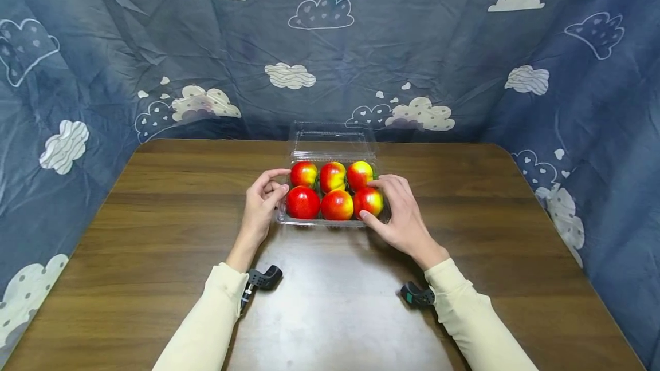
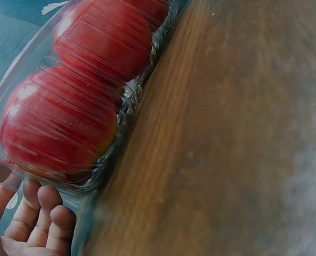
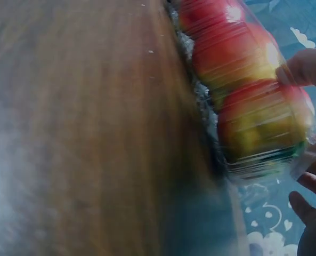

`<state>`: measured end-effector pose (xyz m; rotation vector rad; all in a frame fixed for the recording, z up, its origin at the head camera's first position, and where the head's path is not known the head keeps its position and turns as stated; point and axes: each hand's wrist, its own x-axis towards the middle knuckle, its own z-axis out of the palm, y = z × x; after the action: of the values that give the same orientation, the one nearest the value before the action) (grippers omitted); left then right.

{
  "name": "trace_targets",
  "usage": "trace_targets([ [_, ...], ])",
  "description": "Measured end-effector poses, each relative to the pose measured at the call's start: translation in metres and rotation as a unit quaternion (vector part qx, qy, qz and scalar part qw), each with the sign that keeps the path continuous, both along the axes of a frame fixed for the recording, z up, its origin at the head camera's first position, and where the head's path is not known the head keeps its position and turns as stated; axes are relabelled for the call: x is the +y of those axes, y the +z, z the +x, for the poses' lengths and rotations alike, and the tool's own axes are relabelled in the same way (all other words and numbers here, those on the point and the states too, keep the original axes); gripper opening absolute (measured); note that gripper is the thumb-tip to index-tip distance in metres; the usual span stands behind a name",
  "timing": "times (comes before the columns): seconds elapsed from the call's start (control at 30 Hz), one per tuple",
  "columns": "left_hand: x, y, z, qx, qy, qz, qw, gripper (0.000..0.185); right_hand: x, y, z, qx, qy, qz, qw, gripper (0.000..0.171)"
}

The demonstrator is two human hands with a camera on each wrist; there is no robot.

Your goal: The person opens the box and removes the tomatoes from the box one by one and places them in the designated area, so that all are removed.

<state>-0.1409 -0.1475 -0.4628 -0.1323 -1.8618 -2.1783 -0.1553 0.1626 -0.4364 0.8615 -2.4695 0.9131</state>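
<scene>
A clear plastic clamshell container (image 1: 330, 224) rests on the table, its lid (image 1: 332, 145) raised at the back. Inside, several red-and-yellow apples stand in two rows, among them a front left apple (image 1: 303, 202) and a front middle apple (image 1: 337, 205). At the container's left end, my left hand (image 1: 260, 199) holds the rim, its fingertips (image 2: 50, 196) curled against the outside. My right hand (image 1: 399, 210) holds the front right apple (image 1: 369, 204) in the container, thumb on its near side and forefinger at its back. The right wrist view shows the thumb (image 3: 296, 72) on top and other fingers outside the container's end.
The brown wooden table (image 1: 170, 233) spreads around the container, with a glare patch in front. A blue cloud-patterned curtain (image 1: 330, 44) hangs behind and at both sides. A black wrist camera sits on each wrist, the left one (image 1: 265, 277) and the right one (image 1: 416, 295).
</scene>
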Motion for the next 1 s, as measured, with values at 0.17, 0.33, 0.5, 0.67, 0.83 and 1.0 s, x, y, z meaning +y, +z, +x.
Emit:
trace_targets([
  [0.17,0.005,-0.003,-0.001,-0.001,0.002,0.007,1.0,0.03,0.006,0.001,0.0,-0.004,-0.004,0.009,1.0,0.054],
  [0.33,0.004,-0.003,-0.002,0.002,0.0,0.013,0.9999,0.031,0.005,0.0,0.0,0.007,-0.005,-0.006,1.0,0.054],
  [0.5,0.001,-0.003,-0.002,0.007,-0.001,0.012,0.9999,0.031,0.003,-0.001,0.0,0.001,-0.009,-0.026,1.0,0.055],
  [0.67,0.0,-0.002,-0.001,0.005,-0.004,0.01,0.9999,0.03,0.004,0.001,0.002,-0.011,-0.013,-0.058,0.998,0.056],
  [0.83,0.001,-0.002,0.0,0.005,0.003,0.001,1.0,0.029,0.005,0.004,0.003,-0.016,-0.01,-0.102,0.995,0.056],
  [1.0,0.002,-0.002,-0.001,0.007,0.006,-0.001,1.0,0.03,0.002,0.016,0.009,-0.01,-0.008,-0.138,0.99,0.056],
])
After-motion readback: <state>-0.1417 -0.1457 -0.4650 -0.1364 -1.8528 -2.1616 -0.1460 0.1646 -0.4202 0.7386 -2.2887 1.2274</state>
